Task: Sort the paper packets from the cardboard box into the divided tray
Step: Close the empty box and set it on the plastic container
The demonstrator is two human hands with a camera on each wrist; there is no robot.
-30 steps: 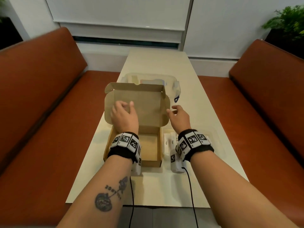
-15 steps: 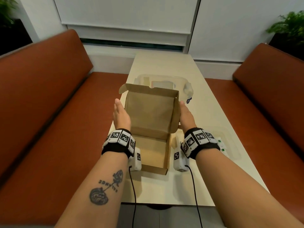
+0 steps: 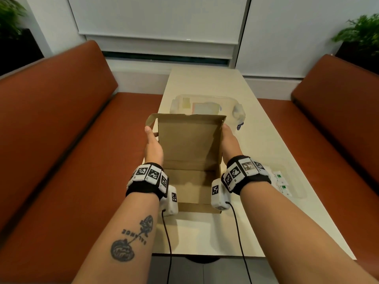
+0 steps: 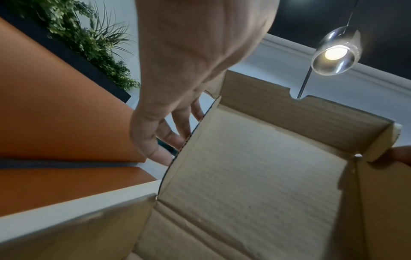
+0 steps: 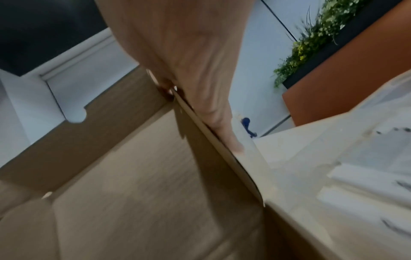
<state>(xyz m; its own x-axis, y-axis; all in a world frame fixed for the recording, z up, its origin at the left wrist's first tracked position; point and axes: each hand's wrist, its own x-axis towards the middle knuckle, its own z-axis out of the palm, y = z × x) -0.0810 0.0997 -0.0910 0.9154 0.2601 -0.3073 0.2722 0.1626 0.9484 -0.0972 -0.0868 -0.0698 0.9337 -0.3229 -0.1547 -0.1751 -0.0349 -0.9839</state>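
Looks like a café or office booth: I sit between two rust-orange padded seats (image 3: 61, 130), pale bench (image 3: 205, 83), roller blinds (image 3: 160, 17), planters (image 3: 356, 31), pendant lamp (image 4: 336, 52).

Little could be read. On the person's left forearm (image 3: 131, 240), in the lower left of the head view, a tattoo carried the word "BALANCE", upside down to the camera, beside a drawn stem and flower. The wrist bands (image 3: 150, 174) bore black-and-white square marker patterns, not letters. The packets (image 3: 282, 182) at the right edge of the table showed green marks too small to read.
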